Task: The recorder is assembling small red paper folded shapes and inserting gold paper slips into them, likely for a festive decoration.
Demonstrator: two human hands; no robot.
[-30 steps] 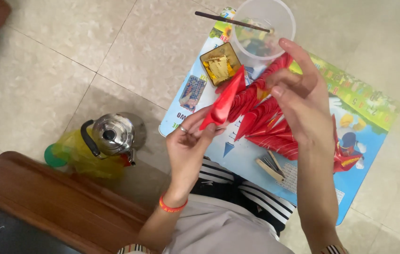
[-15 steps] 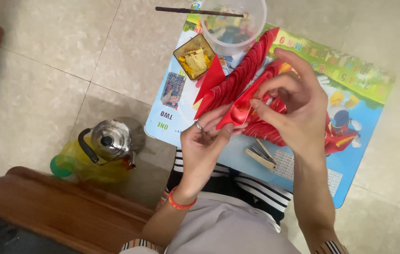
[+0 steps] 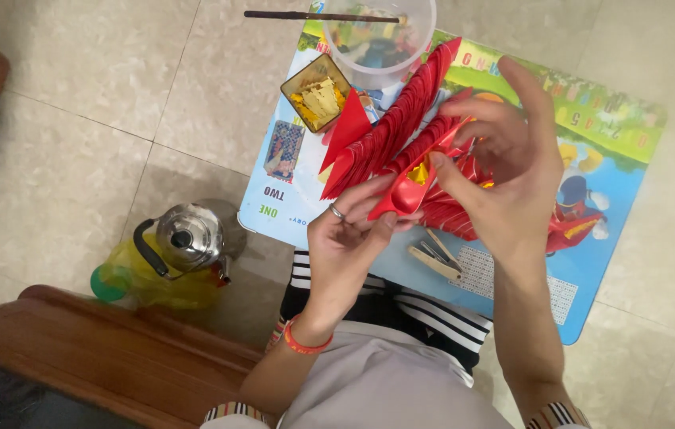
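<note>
Pinching red folded paper piece with your left hand | right hand fingers half-curled on it | sloppy grip could topple red paper stack near mat's far edge

Left hand: yours, palm turned up toward you, fingers curled, thumb and fingertips pinched together, a ring on one finger
Left wrist: bent back, an orange band around it
Right hand: raised above the left, fingers spread and arched, thumb pressing down beside the left fingertips
Forearms: both bare, rising from below
</note>
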